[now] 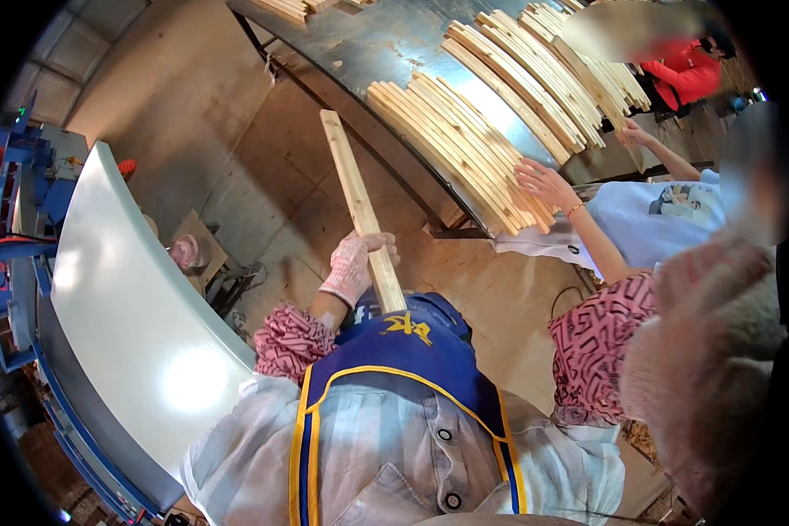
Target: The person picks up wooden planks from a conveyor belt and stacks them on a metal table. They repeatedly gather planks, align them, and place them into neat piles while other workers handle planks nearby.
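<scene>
My left hand (356, 267), in a pale pink knit glove, is closed around a long, narrow wood strip (349, 171). The strip slants up and away from my blue apron (412, 337), and its near end is close to the apron's front. On the right, my bare right hand (545, 186) reaches out from a pink patterned sleeve, a red band at the wrist. Its fingers are stretched out over the near ends of a row of wood strips (447, 145) on the dark metal table (351, 53), seeming to touch them.
More wood strips (522, 79) lie in rows farther along the table. At right, a co-worker in a light blue top (666, 210) holds a wood strip; another person wears red (688, 74). A pale, smooth curved surface (140, 289) stands at left, beside blue machinery (17, 254).
</scene>
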A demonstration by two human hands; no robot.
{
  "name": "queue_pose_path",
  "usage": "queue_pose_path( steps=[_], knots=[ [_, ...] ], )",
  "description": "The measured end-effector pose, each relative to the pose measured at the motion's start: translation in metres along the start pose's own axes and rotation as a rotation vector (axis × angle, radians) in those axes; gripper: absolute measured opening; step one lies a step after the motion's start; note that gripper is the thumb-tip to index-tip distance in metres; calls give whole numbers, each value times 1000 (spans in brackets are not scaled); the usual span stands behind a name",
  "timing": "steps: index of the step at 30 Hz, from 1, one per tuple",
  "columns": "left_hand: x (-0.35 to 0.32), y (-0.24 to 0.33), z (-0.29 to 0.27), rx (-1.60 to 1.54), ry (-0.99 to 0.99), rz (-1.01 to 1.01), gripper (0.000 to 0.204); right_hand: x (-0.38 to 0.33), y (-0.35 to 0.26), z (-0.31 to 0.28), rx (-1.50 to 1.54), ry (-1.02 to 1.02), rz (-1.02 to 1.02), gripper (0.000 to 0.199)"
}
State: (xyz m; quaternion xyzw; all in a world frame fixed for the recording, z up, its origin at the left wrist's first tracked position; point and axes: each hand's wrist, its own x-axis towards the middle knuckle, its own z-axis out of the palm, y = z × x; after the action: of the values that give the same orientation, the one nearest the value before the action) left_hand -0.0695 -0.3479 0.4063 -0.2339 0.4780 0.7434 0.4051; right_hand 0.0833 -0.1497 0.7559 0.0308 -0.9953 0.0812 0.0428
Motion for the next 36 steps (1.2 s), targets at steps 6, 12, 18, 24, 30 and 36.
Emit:
queue_pose_path(
  steps=[6,12,18,24,30,36],
  knots=[
    [27,71,-17,66,-37,-31,35,90,-20,1,-110,-33,-144,22],
    [39,135,-37,42,-110,32,53,168,-24,7,35,327,-347,24],
    [55,153,-22,-78,-342,179,60,195,5,122,530,671,-390,26],
    [83,163,51,-14,-323,271,42,139,39,304,675,-168,466,49],
    [129,185,105,139,-120,122,27,153,92,352,1109,-147,786,60],
    [181,180,124,106,-84,-114,27,161,126,338,988,-278,889,57]
  ],
)
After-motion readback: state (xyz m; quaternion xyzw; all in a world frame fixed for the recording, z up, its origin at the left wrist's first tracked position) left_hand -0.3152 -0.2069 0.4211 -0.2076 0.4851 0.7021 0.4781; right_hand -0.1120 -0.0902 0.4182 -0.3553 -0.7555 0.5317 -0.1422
